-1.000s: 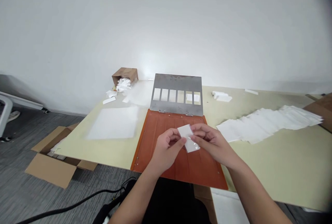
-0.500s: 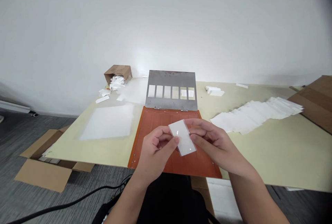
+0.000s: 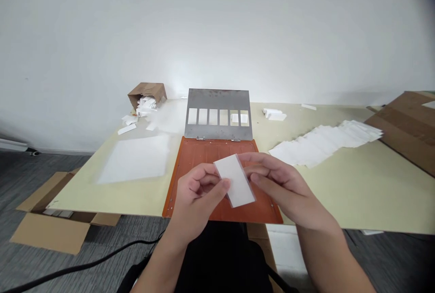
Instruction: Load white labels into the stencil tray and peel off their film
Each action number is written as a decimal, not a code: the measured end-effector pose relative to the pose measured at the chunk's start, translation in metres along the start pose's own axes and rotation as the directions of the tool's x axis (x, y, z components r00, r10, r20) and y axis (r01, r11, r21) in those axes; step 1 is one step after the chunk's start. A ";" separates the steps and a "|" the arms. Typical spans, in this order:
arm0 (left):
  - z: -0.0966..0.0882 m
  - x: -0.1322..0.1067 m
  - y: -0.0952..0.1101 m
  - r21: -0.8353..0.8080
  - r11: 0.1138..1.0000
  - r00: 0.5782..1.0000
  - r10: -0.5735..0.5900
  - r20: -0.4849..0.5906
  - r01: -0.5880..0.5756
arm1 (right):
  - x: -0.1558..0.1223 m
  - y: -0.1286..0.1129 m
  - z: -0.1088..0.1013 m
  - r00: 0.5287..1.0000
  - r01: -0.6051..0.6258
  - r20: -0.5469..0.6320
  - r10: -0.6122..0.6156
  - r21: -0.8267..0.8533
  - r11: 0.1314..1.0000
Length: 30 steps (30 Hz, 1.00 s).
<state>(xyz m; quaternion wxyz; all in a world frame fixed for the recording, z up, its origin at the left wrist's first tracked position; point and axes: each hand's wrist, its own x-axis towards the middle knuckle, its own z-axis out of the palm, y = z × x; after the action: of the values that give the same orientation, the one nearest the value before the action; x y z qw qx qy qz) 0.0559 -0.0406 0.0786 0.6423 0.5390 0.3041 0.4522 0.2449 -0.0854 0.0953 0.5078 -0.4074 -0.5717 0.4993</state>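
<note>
My left hand [image 3: 199, 198] and my right hand [image 3: 278, 189] together hold a white rectangular pad [image 3: 235, 180] above an orange hinged board [image 3: 200, 159]. Its left edge sits against my left thumb and fingers, and my right fingers reach behind its right edge. A thin clear layer may cover the pad, but I cannot tell for certain. The board's lower middle is hidden beneath my hands. A grey steel plate [image 3: 218, 105] with six rectangular windows joins the board's far edge by hinges. Small white pieces show through its two right windows.
A fanned row of white sheets [image 3: 322, 143] lies to the right on a cream table [image 3: 84, 195]. A translucent sheet [image 3: 134, 159] lies left. A tipped paper bag [image 3: 146, 91] spills white pieces at the back. Cardboard [image 3: 406, 121] lies right; an open box [image 3: 50, 232] sits on the floor.
The pad has turned in my hands and now faces the camera more squarely. The whole scene has shifted left and up in view as my head moved.
</note>
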 end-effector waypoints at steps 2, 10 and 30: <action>0.000 0.000 0.001 0.022 1.000 1.000 0.004 -0.004 -0.004 | -0.001 0.001 -0.002 1.000 -0.022 -0.015 0.022 0.043 0.999; 0.005 0.000 0.001 0.096 0.995 1.000 0.022 -0.017 -0.021 | -0.001 -0.003 0.007 0.994 -0.072 -0.078 0.077 0.071 0.995; 0.008 -0.008 0.009 0.072 0.987 0.988 0.137 0.068 -0.142 | -0.008 -0.009 0.016 0.975 0.000 -0.222 -0.008 -0.034 0.999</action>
<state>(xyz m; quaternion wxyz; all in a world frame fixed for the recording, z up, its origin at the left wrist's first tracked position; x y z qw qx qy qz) 0.0571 -0.0509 0.0884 0.5974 0.5972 0.2623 0.4667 0.2304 -0.0971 0.1032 0.5626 -0.4678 -0.5206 0.4401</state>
